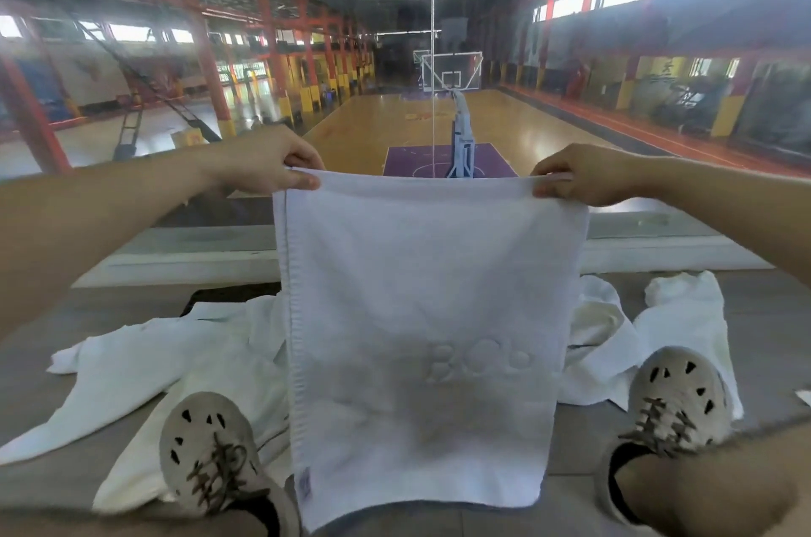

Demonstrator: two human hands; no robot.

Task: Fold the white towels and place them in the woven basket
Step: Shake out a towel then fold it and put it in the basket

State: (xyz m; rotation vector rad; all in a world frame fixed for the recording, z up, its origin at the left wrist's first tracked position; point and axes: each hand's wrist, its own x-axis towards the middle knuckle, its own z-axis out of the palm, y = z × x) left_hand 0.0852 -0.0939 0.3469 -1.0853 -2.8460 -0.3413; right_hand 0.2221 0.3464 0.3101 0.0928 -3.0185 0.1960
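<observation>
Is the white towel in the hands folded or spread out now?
Spread. The left hand and right hand pinch top corners of the towel; it hangs flat.

Two bare hands are in view: one left hand (pixel 267 163) and one right hand (pixel 579 176). One flat white terry towel with a stitched hem (pixel 421 317) hangs between them. Crumpled white towels (pixel 145 369) lie on the grey floor (pixel 26 361) in two heaps, one left and one right; overlap hides each heap's count. Two grey perforated lace-up shoes (pixel 210 448) show.
</observation>
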